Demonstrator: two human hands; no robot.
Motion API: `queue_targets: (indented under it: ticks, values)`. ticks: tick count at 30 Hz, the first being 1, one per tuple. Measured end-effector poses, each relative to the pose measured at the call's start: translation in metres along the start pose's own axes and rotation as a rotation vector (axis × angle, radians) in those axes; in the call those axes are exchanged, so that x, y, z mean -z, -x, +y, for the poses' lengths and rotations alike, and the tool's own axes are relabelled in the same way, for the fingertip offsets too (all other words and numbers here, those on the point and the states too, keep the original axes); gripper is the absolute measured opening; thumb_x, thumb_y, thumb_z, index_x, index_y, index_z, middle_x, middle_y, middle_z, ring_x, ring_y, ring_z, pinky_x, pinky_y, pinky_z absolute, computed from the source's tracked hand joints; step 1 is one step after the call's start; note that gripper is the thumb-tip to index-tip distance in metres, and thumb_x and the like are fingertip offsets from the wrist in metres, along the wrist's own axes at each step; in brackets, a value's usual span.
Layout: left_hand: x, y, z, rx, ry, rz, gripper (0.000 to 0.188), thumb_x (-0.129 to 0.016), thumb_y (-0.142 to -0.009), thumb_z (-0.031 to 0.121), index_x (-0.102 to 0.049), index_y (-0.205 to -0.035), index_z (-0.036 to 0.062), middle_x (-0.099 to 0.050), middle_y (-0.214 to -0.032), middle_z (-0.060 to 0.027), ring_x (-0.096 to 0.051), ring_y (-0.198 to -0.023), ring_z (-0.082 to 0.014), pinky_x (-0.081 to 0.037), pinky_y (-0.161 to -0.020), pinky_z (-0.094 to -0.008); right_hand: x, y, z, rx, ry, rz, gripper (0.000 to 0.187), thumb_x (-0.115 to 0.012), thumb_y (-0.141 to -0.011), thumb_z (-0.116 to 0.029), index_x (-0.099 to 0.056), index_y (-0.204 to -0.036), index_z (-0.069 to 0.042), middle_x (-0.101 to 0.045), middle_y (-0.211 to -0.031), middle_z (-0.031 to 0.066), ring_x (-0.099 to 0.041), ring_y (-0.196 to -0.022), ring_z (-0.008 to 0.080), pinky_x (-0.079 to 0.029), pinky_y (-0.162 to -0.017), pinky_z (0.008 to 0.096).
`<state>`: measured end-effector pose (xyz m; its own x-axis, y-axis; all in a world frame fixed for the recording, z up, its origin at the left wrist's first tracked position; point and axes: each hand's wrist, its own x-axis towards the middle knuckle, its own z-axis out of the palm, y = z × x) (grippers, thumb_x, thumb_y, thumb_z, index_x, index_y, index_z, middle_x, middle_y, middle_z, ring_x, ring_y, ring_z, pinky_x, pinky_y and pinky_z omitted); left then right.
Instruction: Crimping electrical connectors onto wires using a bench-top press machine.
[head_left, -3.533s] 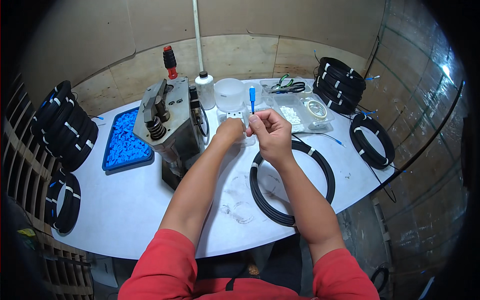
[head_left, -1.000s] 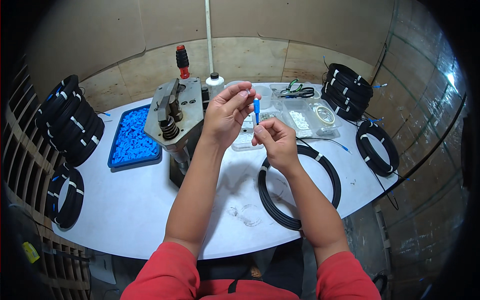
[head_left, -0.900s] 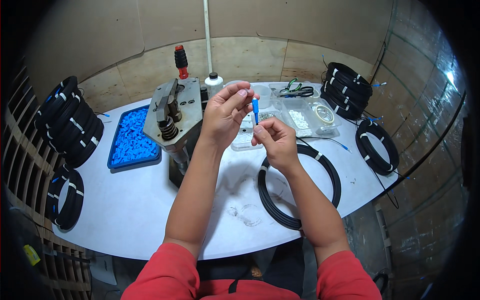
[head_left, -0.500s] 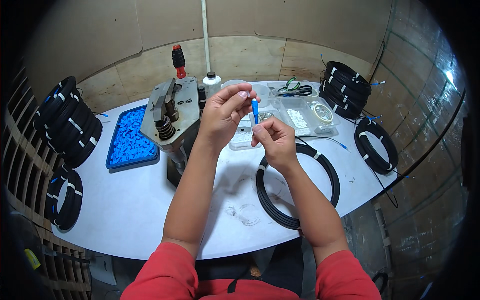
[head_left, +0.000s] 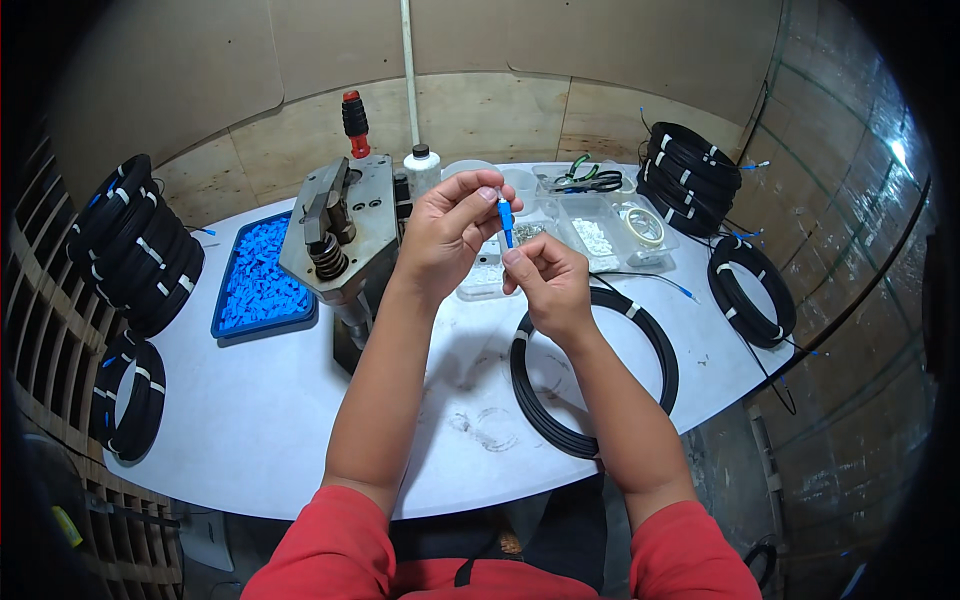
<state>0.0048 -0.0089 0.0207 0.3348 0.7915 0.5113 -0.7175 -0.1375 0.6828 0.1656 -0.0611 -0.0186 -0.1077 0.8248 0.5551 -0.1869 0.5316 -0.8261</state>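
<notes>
Holding a blue fibre-optic connector [head_left: 506, 218] above the white table [head_left: 250, 430]
Head view: right hand [head_left: 552, 283] pinches its lower end; left hand [head_left: 446, 228] has fingertips narrowed at its upper end, holding what I cannot tell; long axis near upright, tip up; probably capping or uncapping; that calls next for steady alignment.

Between the left hand [head_left: 450, 225] and the right hand [head_left: 550, 287], a cable connector [head_left: 506, 220] sits above the table [head_left: 250, 430]. Left of them stands a bench-top machine [head_left: 370, 228] — a bottle [head_left: 422, 173] behind it, a parts tray [head_left: 265, 330] to its left. Farther left is a coil stack [head_left: 140, 245], a single coil [head_left: 152, 395] before it. Right of centre, a cable coil [head_left: 667, 372] lies flat, a tape roll [head_left: 643, 243] in a box [head_left: 655, 261] behind it.
</notes>
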Motion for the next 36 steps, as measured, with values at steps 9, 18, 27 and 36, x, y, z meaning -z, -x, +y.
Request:
queue_targets:
  ticks: [9,18,27,36]
  values:
    - [0.0011,0.0,-0.0008,-0.005,-0.006,-0.049,0.016,-0.061,-0.1,0.005,-0.066,-0.115,0.0024,-0.07,-0.109,-0.0118,-0.069,-0.104,-0.0236,-0.057,-0.091,-0.0365,-0.0006,0.0003,-0.0017,-0.003,0.004,0.008,0.016,-0.067,-0.1,-0.012,-0.063,-0.089,-0.002,-0.065,-0.075,0.0041,-0.06,-0.067,0.009,-0.049,-0.063,0.0239]
    - [0.0034,0.0006,-0.0008,-0.005,-0.057,-0.036,0.014,-0.062,-0.101,0.006,-0.066,-0.114,0.0022,-0.069,-0.107,-0.0109,-0.068,-0.1,-0.0225,-0.056,-0.091,-0.0359,-0.0006,0.0004,0.0016,0.002,-0.018,0.035,0.018,-0.072,-0.098,-0.013,-0.064,-0.086,-0.002,-0.066,-0.074,0.0021,-0.06,-0.064,0.0067,-0.051,-0.059,0.0232]
    - [-0.0012,0.001,-0.0024,-0.024,-0.134,-0.008,0.015,-0.061,-0.102,0.007,-0.065,-0.114,0.0002,-0.068,-0.108,-0.013,-0.068,-0.1,-0.0234,-0.056,-0.091,-0.0365,-0.0015,0.0008,0.0037,0.011,-0.007,0.044,0.02,-0.07,-0.099,-0.015,-0.063,-0.086,-0.002,-0.065,-0.072,0.0019,-0.059,-0.063,0.0059,-0.049,-0.058,0.0225]
    - [-0.0043,0.0048,0.0035,0.029,-0.214,-0.003,0.029,-0.067,-0.099,0.009,-0.061,-0.127,0.0012,-0.07,-0.113,-0.015,-0.069,-0.103,-0.0235,-0.057,-0.091,-0.0376,0.0003,-0.0002,0.0037,0.011,0.022,0.064,0.019,-0.068,-0.101,-0.015,-0.063,-0.088,-0.002,-0.064,-0.074,0.003,-0.059,-0.065,0.0075,-0.047,-0.061,0.0227]
